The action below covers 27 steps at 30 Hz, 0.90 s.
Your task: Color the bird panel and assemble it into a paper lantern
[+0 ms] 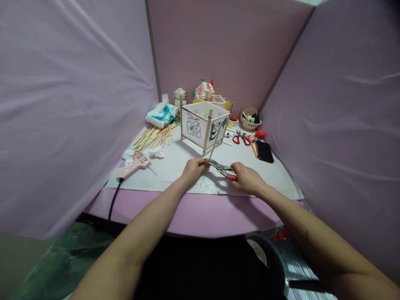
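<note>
A thin wooden stick (214, 146) rises, tilted, from the fingertips of my left hand (196, 167), which is pinched round its lower end. My right hand (245, 177) is wrapped round the red handles of metal pruning shears (220, 167). The shears' jaws point left and meet the stick's low end beside my left fingertips; whether they touch it is too small to tell. Just behind my hands stands a lantern (195, 125) with a wooden frame and white panels, one with a rabbit drawing and one with a panda. The stick overlaps the lantern's right side in view.
At left lie a pink glue gun (134, 166), crumpled tissue (157, 152), many sticks (153, 137) and a tissue pack (162, 114). Red scissors (241, 140), an orange pen (253, 147), a black phone (264, 151) and a bowl (251, 123) are at right. Another lantern (205, 89) stands behind.
</note>
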Tool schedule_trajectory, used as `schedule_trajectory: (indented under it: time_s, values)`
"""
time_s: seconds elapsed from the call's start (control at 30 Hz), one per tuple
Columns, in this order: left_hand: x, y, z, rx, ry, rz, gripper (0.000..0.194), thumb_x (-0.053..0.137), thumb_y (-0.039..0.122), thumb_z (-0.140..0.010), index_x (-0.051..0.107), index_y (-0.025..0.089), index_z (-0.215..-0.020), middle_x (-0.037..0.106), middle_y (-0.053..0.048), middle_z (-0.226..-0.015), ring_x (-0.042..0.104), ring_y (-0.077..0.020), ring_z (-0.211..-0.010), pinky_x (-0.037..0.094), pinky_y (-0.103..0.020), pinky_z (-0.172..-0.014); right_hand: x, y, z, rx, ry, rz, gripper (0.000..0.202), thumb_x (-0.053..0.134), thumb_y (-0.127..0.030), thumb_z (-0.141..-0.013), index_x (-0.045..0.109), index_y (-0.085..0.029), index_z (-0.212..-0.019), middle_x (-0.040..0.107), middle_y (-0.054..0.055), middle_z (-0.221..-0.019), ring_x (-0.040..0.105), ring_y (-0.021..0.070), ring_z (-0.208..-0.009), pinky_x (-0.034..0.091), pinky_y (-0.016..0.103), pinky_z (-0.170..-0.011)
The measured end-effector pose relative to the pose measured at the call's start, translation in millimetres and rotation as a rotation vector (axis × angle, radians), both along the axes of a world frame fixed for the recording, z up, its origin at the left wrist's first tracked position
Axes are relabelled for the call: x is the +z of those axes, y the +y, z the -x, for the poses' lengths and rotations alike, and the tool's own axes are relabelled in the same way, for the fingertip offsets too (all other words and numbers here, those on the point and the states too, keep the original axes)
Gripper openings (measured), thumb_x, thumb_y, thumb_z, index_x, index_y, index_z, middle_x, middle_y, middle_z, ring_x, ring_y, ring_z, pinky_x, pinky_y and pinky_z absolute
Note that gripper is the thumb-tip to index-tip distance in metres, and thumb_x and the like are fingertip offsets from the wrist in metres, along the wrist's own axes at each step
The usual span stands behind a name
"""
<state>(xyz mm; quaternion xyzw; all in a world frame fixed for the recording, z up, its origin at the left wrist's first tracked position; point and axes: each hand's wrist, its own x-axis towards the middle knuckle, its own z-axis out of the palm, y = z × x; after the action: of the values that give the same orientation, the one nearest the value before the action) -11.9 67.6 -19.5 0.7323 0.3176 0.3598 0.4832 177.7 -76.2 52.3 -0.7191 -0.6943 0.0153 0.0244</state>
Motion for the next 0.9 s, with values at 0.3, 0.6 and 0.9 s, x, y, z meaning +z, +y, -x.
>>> schedule_trajectory:
  time_s: [0.3, 0.6, 0.9]
  values:
    - [-0.8, -0.3, -0.6, -0.016, -0.036, 0.014, 0.022, 0.063, 0.026, -0.075, 0.079, 0.017, -0.086, 0.075, -0.002, -0.078, 0.065, -0.0188, -0.077, 0.047, -0.028, -0.073, -3.5, -0.2, 8.5, -0.021, -0.026, 0.064, 0.02, 0.046, -0.036, -0.096, 0.052, -0.019, -0.104, 0.07, 0.012, -0.102, 0.064, 0.0231, -0.08, 0.026, 0.029, -0.06]
    - [-3.7, 1.6, -3.4, -0.026, -0.057, 0.053, 0.016, 0.068, 0.029, -0.078, 0.074, 0.015, -0.082, 0.074, -0.004, -0.082, 0.067, -0.0184, -0.079, 0.05, -0.033, -0.078, -9.3, 0.0, 10.6, -0.097, 0.157, -0.049, 0.021, 0.052, -0.035, -0.089, 0.049, -0.021, -0.105, 0.069, 0.008, -0.091, 0.061, 0.0214, -0.075, 0.028, 0.026, -0.058]
    - [2.4, -0.3, -0.8, -0.04, -0.115, 0.098, 0.018, 0.067, 0.031, -0.071, 0.076, 0.016, -0.075, 0.073, -0.005, -0.076, 0.064, -0.0178, -0.073, 0.049, -0.03, -0.073, -30.4, 15.3, -26.7, -0.378, 0.225, -0.058, 0.035, 0.056, -0.044, -0.086, 0.057, -0.017, -0.108, 0.068, 0.011, -0.094, 0.062, 0.0231, -0.079, 0.037, 0.027, -0.062]
